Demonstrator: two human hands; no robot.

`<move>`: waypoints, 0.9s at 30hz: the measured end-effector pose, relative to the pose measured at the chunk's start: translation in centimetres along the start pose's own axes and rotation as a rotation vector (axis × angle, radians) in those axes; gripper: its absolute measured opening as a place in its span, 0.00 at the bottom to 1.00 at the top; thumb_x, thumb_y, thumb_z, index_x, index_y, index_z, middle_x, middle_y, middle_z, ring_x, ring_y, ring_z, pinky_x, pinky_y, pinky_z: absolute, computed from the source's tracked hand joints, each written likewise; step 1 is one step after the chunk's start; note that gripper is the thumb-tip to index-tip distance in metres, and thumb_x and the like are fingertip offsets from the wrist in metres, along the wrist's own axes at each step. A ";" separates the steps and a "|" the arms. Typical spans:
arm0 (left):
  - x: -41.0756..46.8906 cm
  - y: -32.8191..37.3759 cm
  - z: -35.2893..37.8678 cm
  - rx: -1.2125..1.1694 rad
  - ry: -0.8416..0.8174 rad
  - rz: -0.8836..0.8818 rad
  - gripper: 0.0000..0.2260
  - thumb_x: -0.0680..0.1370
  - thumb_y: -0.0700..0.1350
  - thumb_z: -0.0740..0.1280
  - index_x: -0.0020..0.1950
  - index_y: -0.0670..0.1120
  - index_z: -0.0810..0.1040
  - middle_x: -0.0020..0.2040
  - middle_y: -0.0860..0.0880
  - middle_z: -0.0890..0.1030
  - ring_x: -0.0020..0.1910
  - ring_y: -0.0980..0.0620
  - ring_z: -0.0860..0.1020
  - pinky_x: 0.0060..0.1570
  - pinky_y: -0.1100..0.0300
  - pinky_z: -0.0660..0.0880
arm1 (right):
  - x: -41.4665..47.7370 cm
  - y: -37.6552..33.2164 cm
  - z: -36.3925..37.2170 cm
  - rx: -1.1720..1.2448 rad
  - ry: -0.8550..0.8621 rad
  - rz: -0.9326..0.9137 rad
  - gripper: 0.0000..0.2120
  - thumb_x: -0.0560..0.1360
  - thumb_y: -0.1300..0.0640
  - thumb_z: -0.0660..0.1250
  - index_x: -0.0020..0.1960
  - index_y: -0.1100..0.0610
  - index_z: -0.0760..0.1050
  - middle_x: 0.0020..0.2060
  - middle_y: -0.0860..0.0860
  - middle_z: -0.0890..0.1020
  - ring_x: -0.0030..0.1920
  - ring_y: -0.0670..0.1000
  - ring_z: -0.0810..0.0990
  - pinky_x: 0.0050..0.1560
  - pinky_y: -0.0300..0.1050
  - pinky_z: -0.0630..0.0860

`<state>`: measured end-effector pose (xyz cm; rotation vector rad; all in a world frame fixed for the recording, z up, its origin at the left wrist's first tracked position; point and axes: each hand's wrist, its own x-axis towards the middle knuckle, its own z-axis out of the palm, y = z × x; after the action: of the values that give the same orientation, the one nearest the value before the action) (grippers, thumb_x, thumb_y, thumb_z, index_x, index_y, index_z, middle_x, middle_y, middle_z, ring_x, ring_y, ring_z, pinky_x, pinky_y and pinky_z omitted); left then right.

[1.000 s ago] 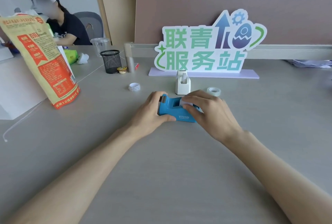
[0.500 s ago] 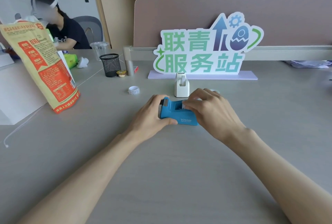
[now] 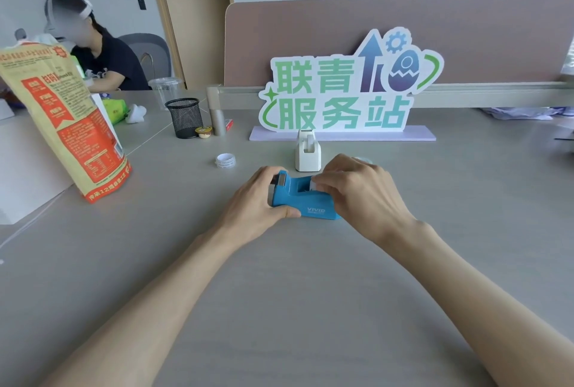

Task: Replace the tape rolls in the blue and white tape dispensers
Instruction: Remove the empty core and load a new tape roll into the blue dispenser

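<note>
Right fingers [image 3: 329, 180] are pinching a white roll [image 3: 314, 185] in the blue dispenser [image 3: 306, 200], which the left hand [image 3: 256, 200] is gripping on the table [image 3: 279, 293], just before the white dispenser [image 3: 307, 153].

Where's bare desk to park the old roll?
Free: the wide strip right of the right hand, and all the near desk between the forearms. Crowded: around the blue dispenser, white dispenser and sign.
</note>
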<state>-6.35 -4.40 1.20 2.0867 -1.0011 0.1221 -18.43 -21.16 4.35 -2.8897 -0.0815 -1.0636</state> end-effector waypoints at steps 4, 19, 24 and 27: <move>0.1 -0.1 0.0 -0.009 -0.005 0.012 0.28 0.66 0.50 0.78 0.61 0.54 0.70 0.57 0.59 0.74 0.58 0.60 0.72 0.54 0.53 0.76 | 0.0 -0.1 -0.3 -0.015 -0.019 0.013 0.15 0.65 0.69 0.67 0.42 0.52 0.83 0.42 0.51 0.82 0.38 0.57 0.79 0.28 0.43 0.72; 0.4 -0.5 0.3 -0.031 -0.051 0.004 0.27 0.67 0.49 0.78 0.61 0.52 0.70 0.57 0.57 0.75 0.49 0.57 0.73 0.49 0.58 0.73 | 0.3 -0.2 -0.5 -0.028 -0.112 0.017 0.15 0.66 0.70 0.63 0.44 0.53 0.81 0.44 0.53 0.80 0.42 0.59 0.78 0.34 0.51 0.76; 0.3 -0.6 0.2 -0.032 -0.066 -0.006 0.26 0.67 0.50 0.78 0.60 0.53 0.70 0.57 0.56 0.75 0.42 0.61 0.73 0.48 0.56 0.74 | 0.6 -0.2 -0.7 -0.016 -0.141 0.017 0.17 0.69 0.70 0.62 0.49 0.54 0.82 0.48 0.55 0.79 0.45 0.59 0.78 0.38 0.52 0.77; 0.3 -0.6 0.2 -0.043 -0.073 -0.008 0.25 0.67 0.50 0.77 0.59 0.53 0.70 0.56 0.57 0.76 0.46 0.59 0.74 0.51 0.55 0.75 | 0.7 0.1 -0.7 0.012 -0.130 0.020 0.18 0.70 0.71 0.62 0.52 0.54 0.82 0.49 0.55 0.78 0.41 0.60 0.79 0.39 0.51 0.76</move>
<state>-5.76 -4.52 0.80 2.0688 -1.0299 0.0206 -18.36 -21.33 5.35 -2.9394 -0.0640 -0.8687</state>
